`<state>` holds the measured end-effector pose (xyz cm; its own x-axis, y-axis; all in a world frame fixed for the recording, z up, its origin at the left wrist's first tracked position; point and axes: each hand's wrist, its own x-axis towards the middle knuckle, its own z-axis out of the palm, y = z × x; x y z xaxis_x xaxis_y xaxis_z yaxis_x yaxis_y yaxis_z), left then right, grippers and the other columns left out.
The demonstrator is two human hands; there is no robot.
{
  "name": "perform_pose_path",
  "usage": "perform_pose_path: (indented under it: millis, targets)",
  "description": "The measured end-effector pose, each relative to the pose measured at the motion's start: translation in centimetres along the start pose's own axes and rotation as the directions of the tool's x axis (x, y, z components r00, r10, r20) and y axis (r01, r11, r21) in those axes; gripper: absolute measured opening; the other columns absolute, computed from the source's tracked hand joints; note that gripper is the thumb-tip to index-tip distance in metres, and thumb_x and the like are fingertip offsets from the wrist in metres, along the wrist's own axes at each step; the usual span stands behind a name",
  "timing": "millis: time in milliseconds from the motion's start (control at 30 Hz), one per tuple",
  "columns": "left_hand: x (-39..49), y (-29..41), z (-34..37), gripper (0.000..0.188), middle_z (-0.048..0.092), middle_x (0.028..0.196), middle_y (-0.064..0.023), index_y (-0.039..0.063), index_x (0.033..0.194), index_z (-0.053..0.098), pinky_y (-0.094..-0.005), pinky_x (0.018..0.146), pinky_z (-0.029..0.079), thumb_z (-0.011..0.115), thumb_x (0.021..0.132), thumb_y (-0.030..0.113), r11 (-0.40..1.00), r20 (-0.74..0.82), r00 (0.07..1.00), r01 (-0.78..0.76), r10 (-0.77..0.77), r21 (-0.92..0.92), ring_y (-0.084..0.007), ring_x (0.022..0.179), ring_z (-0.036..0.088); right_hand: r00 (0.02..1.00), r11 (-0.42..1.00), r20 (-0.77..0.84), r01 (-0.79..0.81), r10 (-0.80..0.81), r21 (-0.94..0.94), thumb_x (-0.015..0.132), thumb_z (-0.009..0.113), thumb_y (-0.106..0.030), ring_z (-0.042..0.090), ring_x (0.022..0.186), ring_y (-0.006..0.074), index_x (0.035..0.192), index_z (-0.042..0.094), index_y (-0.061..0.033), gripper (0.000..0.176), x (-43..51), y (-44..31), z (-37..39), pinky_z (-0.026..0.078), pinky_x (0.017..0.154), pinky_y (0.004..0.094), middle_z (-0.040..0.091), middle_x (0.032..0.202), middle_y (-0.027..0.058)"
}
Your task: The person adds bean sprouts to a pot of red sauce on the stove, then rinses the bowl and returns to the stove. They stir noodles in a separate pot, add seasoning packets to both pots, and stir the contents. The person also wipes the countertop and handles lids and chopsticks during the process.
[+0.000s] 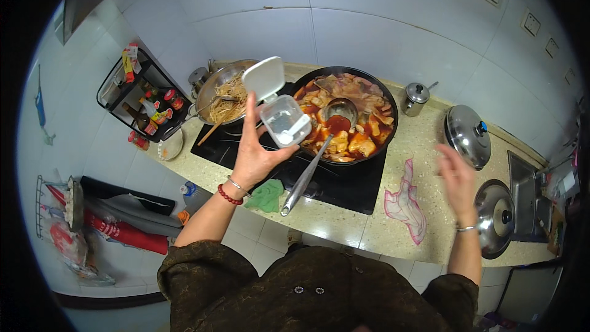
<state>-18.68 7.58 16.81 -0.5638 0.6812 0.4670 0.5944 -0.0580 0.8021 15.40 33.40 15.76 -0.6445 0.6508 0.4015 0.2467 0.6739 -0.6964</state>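
Observation:
My left hand [258, 152] holds a small clear plastic seasoning box [278, 117] by its sides, its white lid [265, 77] flipped up and a small white spoon [295, 130] inside. Just behind it is a large black pan [394, 122] of meat pieces in red-brown sauce, with a metal ladle [306, 175] resting in it, handle towards me. My right hand [454, 170], slightly blurred, is raised over the counter near a domed steel lid [466, 136]; nothing shows in it. A pink-edged cloth [408, 207] lies to its left.
A steel wok [205, 97] with noodle-like strands, a spatula and chopsticks stands at the left beside a sauce rack [110, 110]. A green cloth [266, 195] lies at the front edge of the black cooktop [355, 193]. A lidded steel pot [416, 99], another lid [493, 219] and a sink [523, 193] are rightward.

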Motion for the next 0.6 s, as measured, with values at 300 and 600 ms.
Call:
perform_pose_path:
  millis: [300,600]
  targets:
    - [-2.1,-1.9,-3.6,0.114,0.047,0.138,-0.0197,0.007,0.155,0.02,-0.0459,0.104,0.04,0.085,0.061,0.007,0.896,0.079,0.921,-0.389,0.381,0.214,-0.0379,0.123,0.049,0.835,0.843,0.128,0.537,-0.535,0.02,0.087,0.072,-0.016,0.065,0.078,0.0266,0.118,0.063,-0.0057,0.034,5.0,-17.8,15.5,0.052,0.066,0.0382,0.067,0.086,0.0099]
    - [-2.5,-4.3,-6.5,0.114,0.046,0.14,-0.0189,0.013,0.155,0.021,-0.048,0.103,0.042,0.086,0.062,0.007,0.782,0.094,0.853,-0.51,0.513,0.359,-0.0391,0.125,0.048,0.89,0.912,0.203,0.39,-0.409,0.13,0.093,0.065,-0.011,0.065,0.071,0.036,0.095,0.059,-0.0003,0.013,5.2,-19.8,19.9,0.051,0.063,0.0411,0.065,0.079,0.0178]
